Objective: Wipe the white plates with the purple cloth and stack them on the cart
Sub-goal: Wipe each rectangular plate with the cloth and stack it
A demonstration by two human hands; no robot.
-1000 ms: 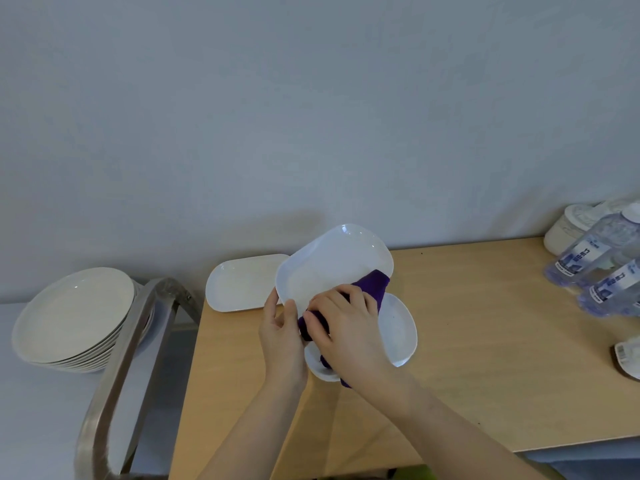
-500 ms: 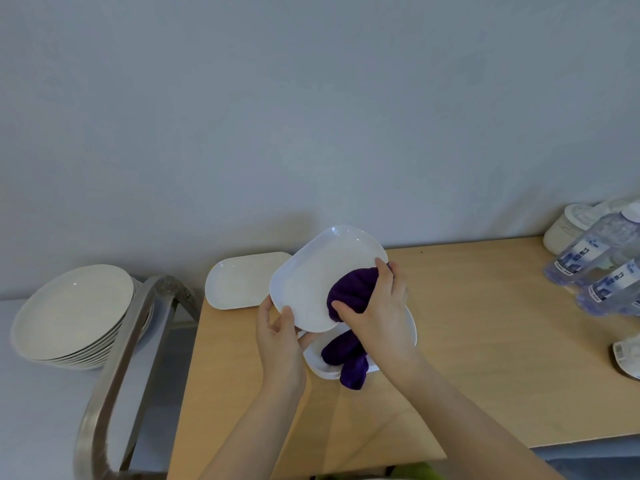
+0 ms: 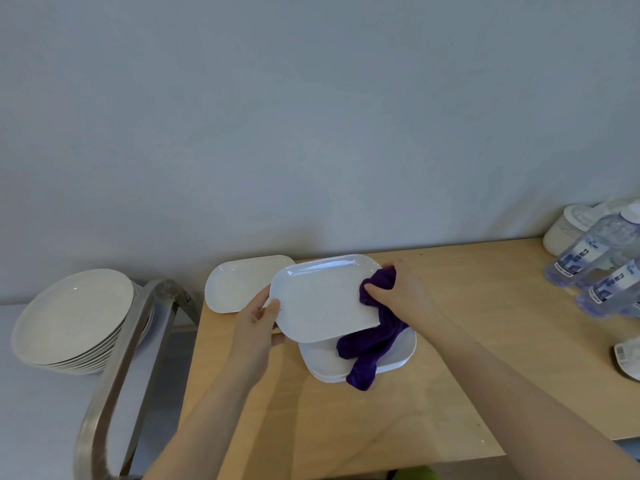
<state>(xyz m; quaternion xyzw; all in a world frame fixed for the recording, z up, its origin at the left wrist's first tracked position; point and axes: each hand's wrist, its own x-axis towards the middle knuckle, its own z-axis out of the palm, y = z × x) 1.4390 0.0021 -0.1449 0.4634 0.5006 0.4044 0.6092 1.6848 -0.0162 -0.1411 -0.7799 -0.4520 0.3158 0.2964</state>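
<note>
Since half a second back, the held plate (image 3: 323, 299) has swung from a tilted, upright angle to lie flatter and longer across the view, and the purple cloth (image 3: 372, 336) has slid from the plate's middle out to its right end. That plate is a white rounded-oblong one, held off the counter (image 3: 450, 358). Left hand (image 3: 254, 323) has its grip on the plate's left edge, thumb on top and fingers under. Right hand (image 3: 403, 291) has its grip bunched on the cloth, pressing it to the plate's right rim; the cloth's loose tail hangs down. Directly below the held plate sits a short stack of white plates (image 3: 398, 355) on the counter, the tail lying over it. Another oblong plate (image 3: 239, 284) lies on the counter just left of and behind the held plate.

Step in hand looks like wiping, probably a late pass at the edge. Next move likely calls for lifting the cloth clear, then carrying the plate left to the cart (image 3: 117, 368), where a pile of round plates (image 3: 72, 317) sits well left of the held plate. Cart handle rail stands between, so the plate needs to pass over it.

Water bottles (image 3: 595, 261) stand far right of the held plate.
</note>
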